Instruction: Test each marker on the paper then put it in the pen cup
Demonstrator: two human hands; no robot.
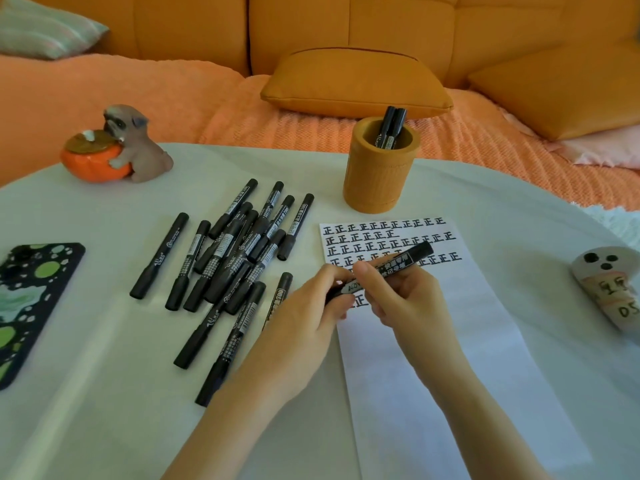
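Both hands on one marker, just above the paper (460, 334).
The left hand (308, 310) pinches the near end and the right hand (405, 299) wraps the barrel. The marker (410, 257) slants lower-left to upper-right. Fingers hide its tip, so I can't tell if it's capped.

Your left hand (304, 317) and right hand (405, 296) cover the near end of the marker (414, 255), so you cannot tell whether its cap is on, and they hide some written rows on the paper (450, 358), whose near edge runs off the bottom. The pen cup (377, 181) hides the lower parts of the markers (393, 128) inside it, and the label print in the pile (239, 247) is too small to read. The phone case (31, 306) is cut by the left edge, the white figure (602, 289) by the right.
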